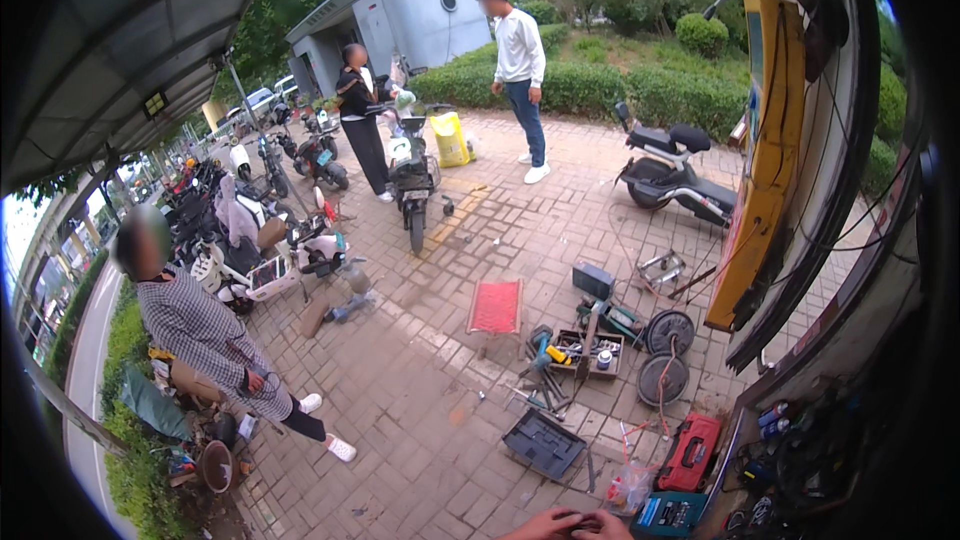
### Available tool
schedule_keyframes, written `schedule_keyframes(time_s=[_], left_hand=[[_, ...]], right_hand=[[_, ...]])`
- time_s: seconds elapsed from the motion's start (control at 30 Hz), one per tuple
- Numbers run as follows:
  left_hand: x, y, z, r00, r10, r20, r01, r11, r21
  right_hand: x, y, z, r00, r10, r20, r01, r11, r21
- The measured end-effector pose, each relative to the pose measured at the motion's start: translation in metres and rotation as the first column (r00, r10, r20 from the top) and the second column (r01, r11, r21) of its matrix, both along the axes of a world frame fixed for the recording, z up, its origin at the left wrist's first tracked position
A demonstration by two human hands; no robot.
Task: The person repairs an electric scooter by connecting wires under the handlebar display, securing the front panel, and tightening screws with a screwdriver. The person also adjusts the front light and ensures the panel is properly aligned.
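At the lower edge my left hand point(548, 523) and my right hand point(602, 526) are close together, their fingers curled toward each other. A dark patch shows between them, and whatever they hold is too small to make out. Just beyond my right hand lie a clear plastic bag point(628, 488) and an open teal tool case point(668, 514) with tools in it. A red toolbox point(688, 452) sits a little farther off. Ahead of my hands, a black plastic tray point(543, 443) rests on the paving.
A box of tools point(600, 353), a cordless drill point(548, 348), wheels point(662, 378) and a red folding stool point(496, 307) lie ahead. One person point(205, 340) stands at left; two more point(365, 120) point(520, 75) stand near a parked scooter point(413, 180). A yellow sign point(757, 190) stands right.
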State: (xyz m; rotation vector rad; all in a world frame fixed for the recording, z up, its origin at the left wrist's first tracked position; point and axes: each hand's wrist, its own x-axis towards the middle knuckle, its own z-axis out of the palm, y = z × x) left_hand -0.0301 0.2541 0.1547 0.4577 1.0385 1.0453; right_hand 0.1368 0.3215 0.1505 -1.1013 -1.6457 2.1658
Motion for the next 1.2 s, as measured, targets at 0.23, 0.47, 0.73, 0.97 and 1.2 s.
schedule_keyframes(time_s=[0.23,0.47,0.73,0.97,1.2], left_hand=[[-0.063,-0.016,0.011,0.863,0.505,0.02,-0.5,0.859,-0.113],[-0.189,-0.017,-0.018,0.629,0.766,-0.133,-0.777,0.624,-0.082],[-0.422,0.024,0.021,0.665,0.72,-0.199,-0.727,0.685,0.052],[-0.602,0.108,0.134,0.588,0.741,-0.326,-0.608,0.67,0.426],[-0.751,0.198,0.149,0.268,0.604,-0.75,-0.148,0.795,0.588]], right_hand=[[-0.1,0.046,-0.008,0.904,0.394,-0.168,-0.358,0.91,0.209],[-0.264,0.064,0.029,0.846,0.523,-0.099,-0.404,0.752,0.52],[-0.485,0.104,0.051,0.838,0.533,-0.114,-0.405,0.749,0.525],[-0.644,0.181,0.13,0.869,0.302,-0.391,-0.231,0.948,0.219],[-0.782,0.272,0.111,0.853,0.255,-0.455,-0.123,0.946,0.298]])
